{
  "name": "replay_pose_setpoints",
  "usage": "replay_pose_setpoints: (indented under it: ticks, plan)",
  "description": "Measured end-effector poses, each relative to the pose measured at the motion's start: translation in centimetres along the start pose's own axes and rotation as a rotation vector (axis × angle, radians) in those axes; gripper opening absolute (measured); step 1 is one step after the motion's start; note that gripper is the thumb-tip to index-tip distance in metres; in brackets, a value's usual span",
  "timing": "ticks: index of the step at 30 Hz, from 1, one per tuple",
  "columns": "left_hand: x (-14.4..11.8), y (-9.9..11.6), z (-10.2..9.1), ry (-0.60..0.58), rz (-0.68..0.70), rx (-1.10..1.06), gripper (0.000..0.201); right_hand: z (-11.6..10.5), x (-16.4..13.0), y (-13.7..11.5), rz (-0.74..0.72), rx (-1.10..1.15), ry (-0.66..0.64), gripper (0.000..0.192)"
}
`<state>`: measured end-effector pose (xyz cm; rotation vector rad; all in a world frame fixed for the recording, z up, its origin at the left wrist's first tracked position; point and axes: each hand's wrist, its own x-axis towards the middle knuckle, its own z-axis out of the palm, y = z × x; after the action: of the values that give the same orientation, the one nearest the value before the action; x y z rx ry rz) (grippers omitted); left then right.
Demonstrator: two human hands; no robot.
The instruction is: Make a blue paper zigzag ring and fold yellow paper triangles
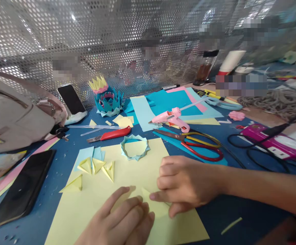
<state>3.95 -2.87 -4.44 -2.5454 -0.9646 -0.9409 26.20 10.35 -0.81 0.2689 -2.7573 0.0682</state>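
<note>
My left hand (125, 217) rests low on a large yellow sheet (97, 214), its fingers bent and bunched at a small yellow paper piece (146, 194). From the right, my right hand (186, 183) is curled, index fingertip and thumb at the same piece, which the fingers partly cover. Several folded yellow paper triangles (108, 170) lie to the left, by small light-blue papers (83, 154). A light-blue folded paper ring (135, 158) sits at the sheet's far edge.
Beyond lie a red utility knife (116, 133), scissors (186, 137) and a pink glue gun (170, 119). A paper lotus (108, 102) stands behind. Phones (20, 190) and a bag (12, 112) are left; a magenta power strip (273, 141) with black cables is right.
</note>
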Motion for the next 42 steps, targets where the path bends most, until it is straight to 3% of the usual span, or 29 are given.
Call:
replay_pose_setpoints:
  ticks: [5, 7, 8, 9, 10, 13, 17, 21, 25, 30, 35, 38, 42]
  plan:
    - [0.5, -0.2, -0.9, 0.006, 0.011, -0.007, 0.026, -0.6, -0.5, 0.3, -0.058, 0.117, 0.017, 0.041]
    - [0.7, -0.3, -1.2, -0.069, 0.040, 0.000, 0.027, -0.7, -0.5, 0.3, -0.066, 0.182, 0.024, 0.041]
    - [0.7, -0.4, -1.3, -0.163, 0.056, -0.002, 0.027, -0.7, -0.4, 0.2, -0.062, 0.211, 0.023, 0.041]
    - [0.6, -0.4, -1.3, -0.166, 0.059, -0.018, 0.029, -0.7, -0.4, 0.2, -0.050, 0.238, 0.023, 0.041]
    - [0.5, -0.5, -1.2, -0.076, 0.039, -0.046, 0.033, -0.7, -0.3, 0.1, -0.033, 0.264, 0.028, 0.041]
    - [0.1, -0.6, -0.6, -0.062, -0.031, -0.153, 0.041, -0.5, 0.1, -0.2, 0.116, 0.323, 0.061, 0.041]
    - [0.1, -0.6, -0.3, -0.105, -0.005, -0.110, 0.032, -0.2, 0.7, -1.0, 0.477, 0.435, 0.041, 0.045]
    - [1.1, -0.5, -0.9, -0.157, 0.013, -0.123, 0.029, -0.1, 0.9, -1.6, 0.619, 0.581, -0.009, 0.046]
    - [2.4, -0.5, -2.0, -0.216, -0.180, -0.318, 0.025, -0.4, 1.0, -1.6, 0.678, 0.555, -0.045, 0.041]
    - [4.0, -0.7, -2.8, -0.205, -0.467, -0.379, 0.021, -1.5, 1.6, -1.9, 0.746, 0.556, -0.146, 0.040]
    - [4.4, -0.7, -3.0, -0.190, -0.756, -0.493, 0.018, -2.7, 2.6, -2.7, 0.697, 0.623, -0.205, 0.034]
    - [4.4, -0.6, -3.3, -0.162, -0.844, -0.563, 0.018, -3.4, 3.3, -3.3, 0.681, 0.582, -0.224, 0.035]
    - [4.5, -0.6, -3.6, -0.154, -0.895, -0.586, 0.018, -4.2, 4.4, -3.5, 0.721, 0.508, -0.345, 0.035]
